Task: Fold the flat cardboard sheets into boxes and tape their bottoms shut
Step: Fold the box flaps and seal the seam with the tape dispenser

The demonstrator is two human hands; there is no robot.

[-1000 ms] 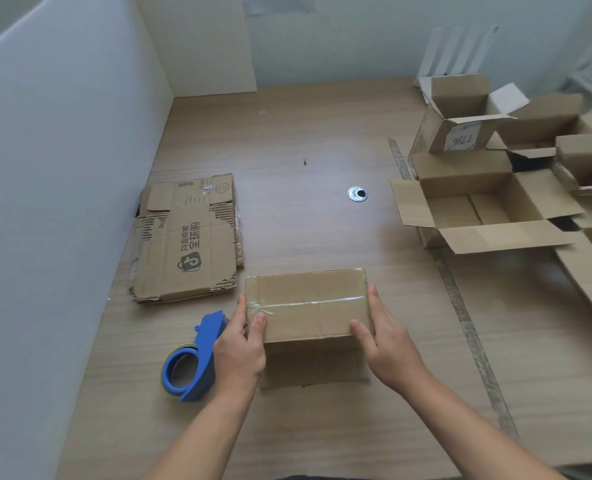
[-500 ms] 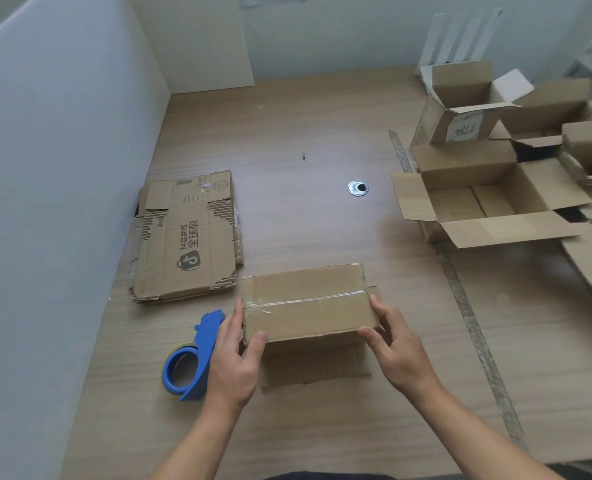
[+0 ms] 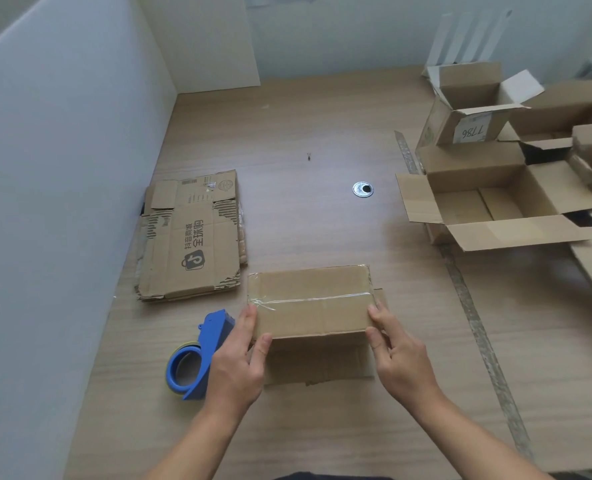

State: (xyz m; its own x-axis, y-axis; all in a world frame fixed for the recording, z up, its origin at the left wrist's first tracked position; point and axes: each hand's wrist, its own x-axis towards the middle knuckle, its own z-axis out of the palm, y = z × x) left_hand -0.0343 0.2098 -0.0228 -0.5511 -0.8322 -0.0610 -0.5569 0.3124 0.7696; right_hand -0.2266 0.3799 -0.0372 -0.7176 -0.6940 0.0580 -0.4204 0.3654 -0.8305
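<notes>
Gripping the taped box (image 3: 310,299) at both ends, my left hand (image 3: 237,358) and right hand (image 3: 398,351) curl round it. It sits near-centre on the table (image 3: 287,133), just right of the tape dispenser (image 3: 201,355).

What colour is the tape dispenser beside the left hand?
Blue. The tape dispenser lies on the table by the left hand, clearest in the head view.
</notes>
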